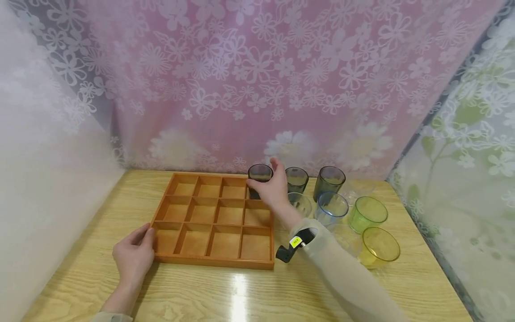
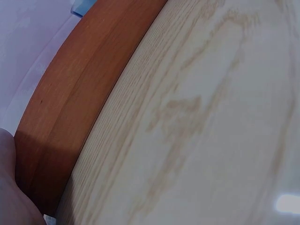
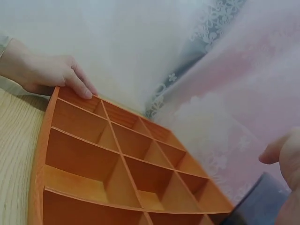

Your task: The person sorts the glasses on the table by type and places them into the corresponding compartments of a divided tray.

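Note:
My right hand (image 1: 273,190) grips a dark grey glass (image 1: 259,173) between thumb and fingers, at the back right compartment of the wooden compartment tray (image 1: 213,261). The glass stands upright, its lower part partly hidden by the hand and the tray's divider. In the right wrist view, the side of this glass (image 3: 258,204) shows beside the fingers at the tray's far edge. My left hand (image 1: 134,255) holds the tray's left edge near the front corner, with fingertips at the rim. In the left wrist view, part of that hand (image 2: 14,187) lies against the tray's outer wall (image 2: 79,103).
Right of the tray stand two more dark glasses (image 1: 331,179), a blue-rimmed glass (image 1: 331,205), a green glass (image 1: 368,214), a yellow glass (image 1: 378,248) and several clear ones, some behind the right forearm. A floral curtain (image 1: 257,89) hangs behind the wooden table (image 1: 193,295).

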{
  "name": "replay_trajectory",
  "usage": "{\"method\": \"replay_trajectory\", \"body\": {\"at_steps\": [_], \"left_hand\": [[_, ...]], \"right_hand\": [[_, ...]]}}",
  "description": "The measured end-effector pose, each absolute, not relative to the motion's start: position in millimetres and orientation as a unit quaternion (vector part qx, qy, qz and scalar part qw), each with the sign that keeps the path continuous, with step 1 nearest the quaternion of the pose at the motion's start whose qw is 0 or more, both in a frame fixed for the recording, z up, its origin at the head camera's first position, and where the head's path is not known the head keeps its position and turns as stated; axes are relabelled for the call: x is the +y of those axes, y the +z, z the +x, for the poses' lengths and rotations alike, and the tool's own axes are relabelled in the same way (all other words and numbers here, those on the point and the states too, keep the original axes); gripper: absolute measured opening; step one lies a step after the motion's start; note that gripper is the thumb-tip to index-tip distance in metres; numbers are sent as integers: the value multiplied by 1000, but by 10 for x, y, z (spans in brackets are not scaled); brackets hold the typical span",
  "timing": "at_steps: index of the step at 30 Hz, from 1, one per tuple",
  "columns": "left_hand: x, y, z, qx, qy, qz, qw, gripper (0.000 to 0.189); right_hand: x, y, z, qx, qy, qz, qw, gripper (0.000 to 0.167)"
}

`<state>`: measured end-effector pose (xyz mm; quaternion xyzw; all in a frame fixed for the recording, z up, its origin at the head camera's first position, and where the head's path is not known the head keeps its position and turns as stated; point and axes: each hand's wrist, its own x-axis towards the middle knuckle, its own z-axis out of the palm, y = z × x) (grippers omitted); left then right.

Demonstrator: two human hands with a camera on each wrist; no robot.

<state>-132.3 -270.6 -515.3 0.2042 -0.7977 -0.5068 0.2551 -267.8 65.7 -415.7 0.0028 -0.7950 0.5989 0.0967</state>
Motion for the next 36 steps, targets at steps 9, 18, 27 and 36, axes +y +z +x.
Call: {"method": "replay_trajectory", "body": {"at_steps": [9,18,27,36], "left_hand": [[-2726,-5153,-1337,-796,-509,208,253,29],[-2728,-5168,-1366,-790,-513,214,260,28],[-2676,-5177,-1343,-791,-509,220,259,27],[-2670,-5190,-1333,-791,-511,223,253,28]], "right_hand": [[924,-3968,-2462,-771,630,73,50,86],[1277,-3823,-2153,-744,652,146,14,79],[1813,-3782,-1804,-771,612,176,16,67],[2333,-3890,-1503,-795,579,174,47,60]]}}
